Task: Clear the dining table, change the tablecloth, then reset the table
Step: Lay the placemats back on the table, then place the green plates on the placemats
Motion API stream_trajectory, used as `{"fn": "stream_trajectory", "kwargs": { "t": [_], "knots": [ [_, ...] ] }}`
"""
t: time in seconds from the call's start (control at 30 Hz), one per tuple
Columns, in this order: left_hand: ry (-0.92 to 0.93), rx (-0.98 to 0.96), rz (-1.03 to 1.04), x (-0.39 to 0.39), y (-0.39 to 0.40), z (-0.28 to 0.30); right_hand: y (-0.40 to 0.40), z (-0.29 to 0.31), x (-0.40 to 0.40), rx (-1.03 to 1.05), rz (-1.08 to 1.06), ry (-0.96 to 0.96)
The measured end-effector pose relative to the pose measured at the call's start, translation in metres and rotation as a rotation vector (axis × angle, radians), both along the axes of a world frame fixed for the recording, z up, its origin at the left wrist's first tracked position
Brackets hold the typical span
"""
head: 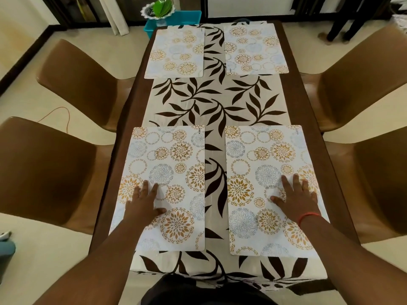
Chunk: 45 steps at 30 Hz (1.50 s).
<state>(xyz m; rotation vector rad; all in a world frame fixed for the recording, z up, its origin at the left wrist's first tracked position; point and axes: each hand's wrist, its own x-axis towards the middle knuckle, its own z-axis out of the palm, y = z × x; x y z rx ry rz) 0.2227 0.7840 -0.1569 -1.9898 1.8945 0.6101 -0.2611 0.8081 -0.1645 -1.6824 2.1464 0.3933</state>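
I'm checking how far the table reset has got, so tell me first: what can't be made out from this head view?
- The near table edge: covered by the hanging leaf-print tablecloth and the person's body.
- The mat patches under the left hand and right hand, flat on the near placemats.
- The contents of the frilled bowl on the teal bin: small, cut by the top edge.
- The small print on the placemats: too small.
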Motion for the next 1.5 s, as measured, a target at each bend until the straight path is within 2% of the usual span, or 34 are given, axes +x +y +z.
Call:
{"fn": "stream_trajectory", "kwargs": {
  "t": [0.13,0.3,0.43,0.57,0.67,0.83,0.93,1.13,1.3,1.5],
  "knots": [
    [0.007,0.014,-0.002,-0.005,-0.001,0.005,-0.003,0.004,-0.001,0.004,-0.001,-0.01],
    [-0.025,-0.07,-0.056,-0.023,0.003,0.018,-0.01,0.015,0.021,-0.048,0.07,0.008],
    [-0.037,-0.138,-0.089,-0.026,0.016,0.036,-0.022,0.032,0.093,-0.095,0.209,-0.052],
    [-0.016,-0.22,-0.006,0.0,0.039,0.05,-0.031,0.055,0.191,-0.123,0.349,-0.161],
    [-0.049,-0.217,0.071,0.049,0.064,0.063,-0.031,0.076,0.284,-0.144,0.478,-0.236],
    [-0.059,-0.269,0.242,0.179,0.113,0.084,-0.016,0.098,0.46,-0.175,0.69,-0.295],
    [-0.089,-0.355,0.37,0.287,0.16,0.091,0.011,0.103,0.59,-0.188,0.801,-0.309],
    [-0.155,-0.328,0.581,0.456,0.254,0.111,0.09,0.099,0.812,-0.119,1.05,-0.379],
    [-0.178,-0.246,0.726,0.563,0.305,0.102,0.128,0.095,0.935,-0.057,1.195,-0.404],
    [-0.152,-0.173,0.754,0.659,0.284,0.061,0.094,0.056,1.034,0.044,1.238,-0.366]
  ]
}}
